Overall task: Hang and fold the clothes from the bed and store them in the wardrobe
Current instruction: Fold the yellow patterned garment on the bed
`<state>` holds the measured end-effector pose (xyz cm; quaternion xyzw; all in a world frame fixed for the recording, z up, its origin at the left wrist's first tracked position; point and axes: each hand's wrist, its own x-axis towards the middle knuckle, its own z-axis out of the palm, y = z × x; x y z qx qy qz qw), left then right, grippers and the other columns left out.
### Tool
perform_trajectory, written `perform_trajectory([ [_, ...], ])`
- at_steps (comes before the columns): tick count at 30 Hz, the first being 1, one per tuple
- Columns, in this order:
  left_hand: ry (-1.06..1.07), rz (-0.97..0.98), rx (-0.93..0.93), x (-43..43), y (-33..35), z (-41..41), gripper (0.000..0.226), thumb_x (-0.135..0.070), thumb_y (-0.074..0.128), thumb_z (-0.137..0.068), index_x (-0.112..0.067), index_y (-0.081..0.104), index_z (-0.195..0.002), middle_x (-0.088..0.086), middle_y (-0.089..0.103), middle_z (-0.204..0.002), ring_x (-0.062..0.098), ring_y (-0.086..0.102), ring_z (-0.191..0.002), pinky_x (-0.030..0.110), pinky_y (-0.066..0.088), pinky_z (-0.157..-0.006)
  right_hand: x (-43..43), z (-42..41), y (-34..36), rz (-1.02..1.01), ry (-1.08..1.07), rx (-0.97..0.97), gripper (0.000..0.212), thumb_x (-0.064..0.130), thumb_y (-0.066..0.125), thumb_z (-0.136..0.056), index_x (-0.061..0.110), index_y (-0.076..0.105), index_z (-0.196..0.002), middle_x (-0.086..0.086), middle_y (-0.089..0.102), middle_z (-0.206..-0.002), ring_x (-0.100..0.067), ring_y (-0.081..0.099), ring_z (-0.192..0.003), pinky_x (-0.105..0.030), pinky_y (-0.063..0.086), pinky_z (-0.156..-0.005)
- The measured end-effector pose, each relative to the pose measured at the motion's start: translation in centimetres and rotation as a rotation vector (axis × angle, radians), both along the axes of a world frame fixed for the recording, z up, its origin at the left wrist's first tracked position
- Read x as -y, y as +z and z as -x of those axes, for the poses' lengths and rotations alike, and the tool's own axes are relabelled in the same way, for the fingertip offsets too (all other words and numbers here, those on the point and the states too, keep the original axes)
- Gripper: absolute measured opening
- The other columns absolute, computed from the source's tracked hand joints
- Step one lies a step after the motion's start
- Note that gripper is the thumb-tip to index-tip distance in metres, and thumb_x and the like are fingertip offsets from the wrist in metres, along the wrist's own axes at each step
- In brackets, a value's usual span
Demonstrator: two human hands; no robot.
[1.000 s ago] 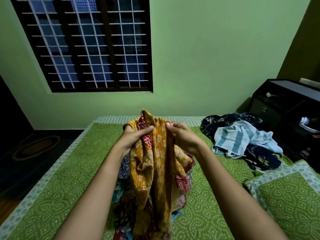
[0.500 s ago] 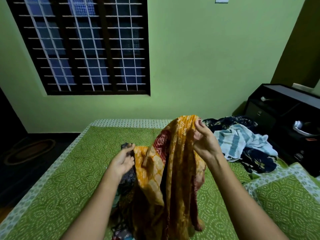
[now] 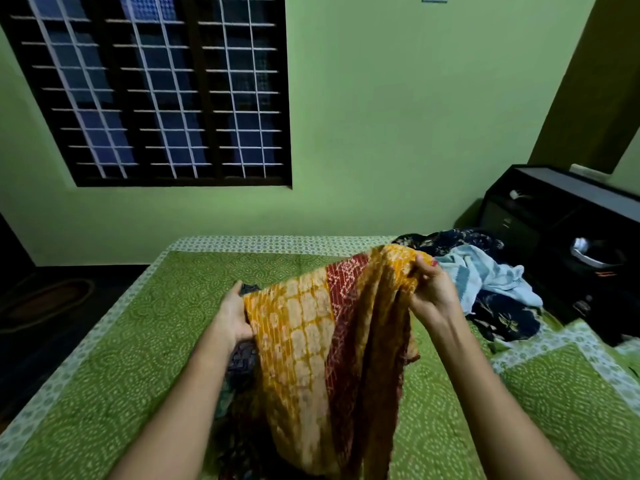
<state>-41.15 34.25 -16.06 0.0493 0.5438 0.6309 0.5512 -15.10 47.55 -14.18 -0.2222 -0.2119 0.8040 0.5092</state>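
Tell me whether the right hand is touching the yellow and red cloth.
Touching. The head view shows the right hand pinching the top edge of the yellow and red cloth.

Left forearm (image 3: 180,410) and right forearm (image 3: 491,393) are bare.

The yellow and red cloth (image 3: 304,341) is thin, soft fabric, matt, finely crinkled (ribbed in narrow lines). The green bedspread (image 3: 121,358) is matt printed cloth, lightly quilted. The pale blue towel (image 3: 485,278) looks thick and nubby; the dark floral garment (image 3: 505,317) looks smoother. The black cabinet (image 3: 554,209) has a smooth, faintly glossy finish. The wall (image 3: 381,116) is matt paint.
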Motion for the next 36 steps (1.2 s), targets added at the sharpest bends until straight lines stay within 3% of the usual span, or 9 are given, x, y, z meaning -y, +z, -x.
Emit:
perform_trajectory([
  [5, -0.095, 0.308, -0.503, 0.0, -0.4, 2.7, 0.038, -0.033, 0.053, -0.093, 0.0, 0.061, -0.111, 0.021, 0.069, -0.09, 0.032, 0.062, -0.084, 0.042, 0.049, -0.084, -0.2, 0.2, -1.1, -0.009, -0.023, 0.264, 0.01, 0.007, 0.048, -0.096, 0.007, 0.057, -0.093, -0.006, 0.069, -0.076, -0.015, 0.065, -0.064, -0.029, 0.056, -0.066],
  [11, 0.039, 0.517, -1.354, 0.1, -1.5, 0.6, 0.033, -0.015, 0.049, -0.096, 0.011, 0.056, -0.114, 0.032, 0.053, -0.121, 0.042, 0.051, -0.113, 0.04, 0.04, -0.09, -0.1, -0.2, -3.2, -0.62, 0.026, 1.817, 0.023, 0.024, 0.057, -0.093, 0.004, 0.056, -0.08, -0.013, 0.057, -0.082, -0.022, 0.051, -0.077, -0.027, 0.034, -0.063],
  [14, 0.292, 0.192, -1.486, 0.6, -1.5, 0.1, 0.027, -0.015, 0.041, -0.099, 0.009, 0.051, -0.104, 0.028, 0.051, -0.102, 0.037, 0.051, -0.088, 0.042, 0.037, -0.069, 0.2, -0.2, -3.6, -0.704, -0.26, 1.628, 0.029, 0.027, 0.051, -0.096, -0.001, 0.059, -0.099, -0.019, 0.057, -0.11, -0.023, 0.05, -0.089, -0.032, 0.039, -0.075],
  [18, 0.41, -0.125, -1.313, 1.0, 1.5, -0.8, 0.026, -0.029, 0.034, -0.101, -0.005, 0.042, -0.094, 0.007, 0.048, -0.067, 0.025, 0.049, -0.067, 0.035, 0.026, -0.052, 1.3, -0.3, -1.8, -0.61, -0.229, 0.832, 0.034, 0.033, 0.039, -0.1, 0.004, 0.055, -0.09, -0.007, 0.065, -0.075, -0.023, 0.058, -0.068, -0.026, 0.047, -0.058],
  [23, 0.158, -0.86, -0.343, 2.9, 8.3, 0.4, 0.039, -0.059, 0.073, -0.06, -0.024, 0.066, -0.074, -0.005, 0.053, -0.052, 0.007, 0.049, -0.041, 0.014, 0.038, -0.039, -0.9, -3.0, 1.2, -0.506, 0.279, -0.09, 0.047, 0.038, 0.023, -0.103, 0.01, 0.06, -0.095, -0.011, 0.061, -0.07, -0.022, 0.058, -0.059, -0.031, 0.05, -0.057],
  [27, -0.07, -0.741, -0.297, -0.5, 11.2, -1.9, 0.04, -0.06, 0.061, -0.072, -0.021, 0.057, -0.074, -0.003, 0.054, -0.048, 0.005, 0.042, -0.033, 0.011, 0.031, -0.033, 0.0, 3.5, 6.9, -0.479, 0.276, 0.189, 0.038, 0.041, 0.039, -0.096, 0.017, 0.055, -0.071, -0.002, 0.053, -0.059, -0.009, 0.047, -0.043, -0.02, 0.038, -0.04],
  [30, -0.181, -0.509, -0.602, -3.2, 9.9, -5.8, 0.048, -0.06, 0.037, -0.085, -0.021, 0.058, -0.102, 0.003, 0.069, -0.082, 0.008, 0.06, -0.061, 0.02, 0.05, -0.057, 2.1, 8.8, 9.0, -0.731, 0.221, 0.644, 0.038, 0.041, 0.043, -0.097, 0.007, 0.061, -0.1, -0.017, 0.063, -0.095, -0.024, 0.063, -0.088, -0.029, 0.055, -0.076],
  [32, -0.248, -0.515, -0.581, -2.7, 9.5, -7.8, 0.047, -0.052, 0.048, -0.078, -0.017, 0.058, -0.108, 0.007, 0.067, -0.102, 0.018, 0.065, -0.091, 0.035, 0.052, -0.087, 2.6, 10.2, 9.2, -0.909, 0.279, 0.819, 0.044, 0.057, 0.046, -0.091, 0.018, 0.062, -0.102, -0.019, 0.051, -0.117, -0.033, 0.047, -0.12, -0.038, 0.038, -0.106],
  [36, -0.254, -0.534, -0.635, -2.1, 9.3, -7.2, 0.046, -0.049, 0.058, -0.074, -0.009, 0.062, -0.097, 0.011, 0.07, -0.095, 0.019, 0.067, -0.088, 0.035, 0.05, -0.087, 2.7, 9.6, 9.3, -1.116, 0.111, 1.015, 0.01, 0.047, 0.061, -0.085, 0.04, 0.056, -0.09, 0.0, 0.038, -0.121, -0.021, 0.03, -0.127, -0.049, 0.019, -0.113],
])
